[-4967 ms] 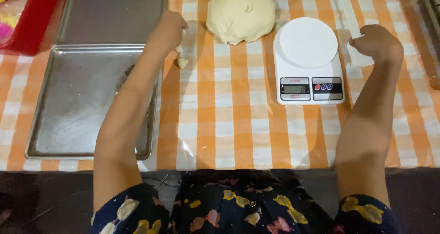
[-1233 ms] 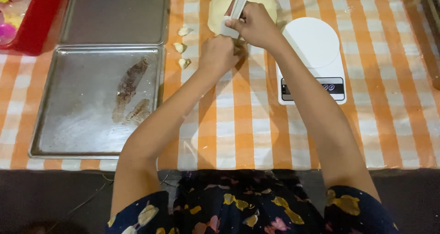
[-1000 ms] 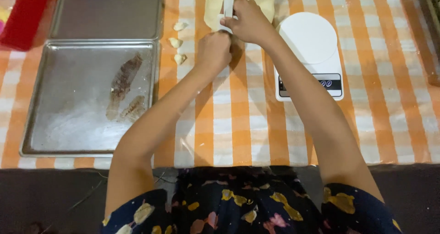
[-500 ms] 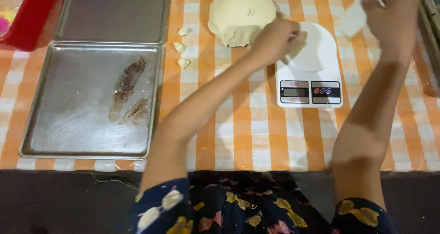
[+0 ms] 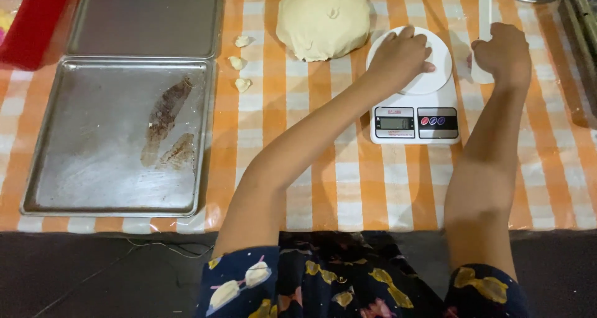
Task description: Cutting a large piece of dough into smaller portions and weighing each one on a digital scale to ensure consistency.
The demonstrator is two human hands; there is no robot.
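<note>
My left hand [image 5: 401,55] lay curled on the round white platform of the scale [image 5: 415,116], just beside the smooth dough mound [image 5: 323,19]. My right hand [image 5: 505,53] rested clenched on the checked tabletop [image 5: 311,137], open room nearer me.

Left hand [image 5: 401,56] palm-down on round plate of white kitchen scale [image 5: 415,100]; dough ball [image 5: 323,19] just left of scale; three small dough bits [image 5: 239,61] farther left; right hand [image 5: 504,53] fisted just right of scale, touching white scraper [image 5: 482,19]; metal tray [image 5: 118,134] well left.
</note>
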